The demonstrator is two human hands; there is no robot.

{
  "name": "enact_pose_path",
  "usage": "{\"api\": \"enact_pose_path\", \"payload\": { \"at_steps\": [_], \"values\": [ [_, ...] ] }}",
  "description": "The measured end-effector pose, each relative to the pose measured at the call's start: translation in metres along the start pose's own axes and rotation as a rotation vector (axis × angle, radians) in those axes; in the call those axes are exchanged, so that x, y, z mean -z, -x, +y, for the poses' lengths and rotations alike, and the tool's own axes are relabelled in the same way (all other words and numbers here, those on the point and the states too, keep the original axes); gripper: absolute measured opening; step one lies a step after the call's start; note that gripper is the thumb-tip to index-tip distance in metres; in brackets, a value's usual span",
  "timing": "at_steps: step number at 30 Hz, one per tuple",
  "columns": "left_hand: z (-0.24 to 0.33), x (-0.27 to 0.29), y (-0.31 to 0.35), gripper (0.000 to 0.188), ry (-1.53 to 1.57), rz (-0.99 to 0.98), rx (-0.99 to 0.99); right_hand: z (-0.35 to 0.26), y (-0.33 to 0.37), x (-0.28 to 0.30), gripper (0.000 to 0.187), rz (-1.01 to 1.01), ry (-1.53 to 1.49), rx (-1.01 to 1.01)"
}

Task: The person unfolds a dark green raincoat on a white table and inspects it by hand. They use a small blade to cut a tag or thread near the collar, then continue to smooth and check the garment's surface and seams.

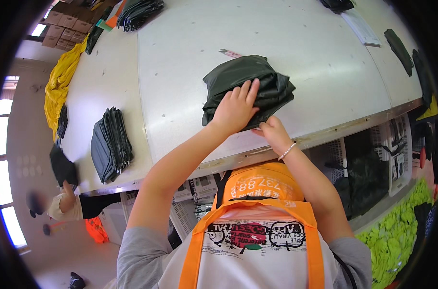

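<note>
A folded piece of dark, slightly shiny fabric (pixel 245 70) lies rumpled on the white table (pixel 180 96) in front of me. My left hand (pixel 235 108) rests flat on top of it, fingers stretched out and slightly spread. At its near edge, my right hand (pixel 273 132) pinches the fabric between thumb and fingers. Just beyond the fabric is a small tool with a pale pink handle and metal points (pixel 230 53). The underside of the fabric is hidden.
Left of me stands a stack of dark folded pieces (pixel 111 144); another dark stack (pixel 139 13) sits farther back. Yellow fabric (pixel 62 86) drapes over the left edge, where another person (pixel 67 200) handles dark cloth. White crates (pixel 399 154) and lime-green fabric (pixel 397 241) are at right.
</note>
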State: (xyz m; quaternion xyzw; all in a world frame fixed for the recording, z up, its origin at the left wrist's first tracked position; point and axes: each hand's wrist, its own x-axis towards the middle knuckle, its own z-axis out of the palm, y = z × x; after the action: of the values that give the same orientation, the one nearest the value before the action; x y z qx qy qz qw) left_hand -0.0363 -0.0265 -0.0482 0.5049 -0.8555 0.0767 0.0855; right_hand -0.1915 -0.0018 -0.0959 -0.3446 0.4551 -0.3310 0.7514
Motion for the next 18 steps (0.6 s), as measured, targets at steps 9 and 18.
{"api": "enact_pose_path", "payload": {
  "at_steps": [9,18],
  "values": [
    [-0.017,0.012,-0.029,0.066,0.337,-0.01,0.013,-0.044,-0.019,0.001,0.015,0.144,1.684,0.642],
    [-0.004,-0.019,-0.022,0.055,0.059,-0.158,-0.277,-0.025,0.005,0.071,0.014,0.198,1.711,0.706]
  ]
}}
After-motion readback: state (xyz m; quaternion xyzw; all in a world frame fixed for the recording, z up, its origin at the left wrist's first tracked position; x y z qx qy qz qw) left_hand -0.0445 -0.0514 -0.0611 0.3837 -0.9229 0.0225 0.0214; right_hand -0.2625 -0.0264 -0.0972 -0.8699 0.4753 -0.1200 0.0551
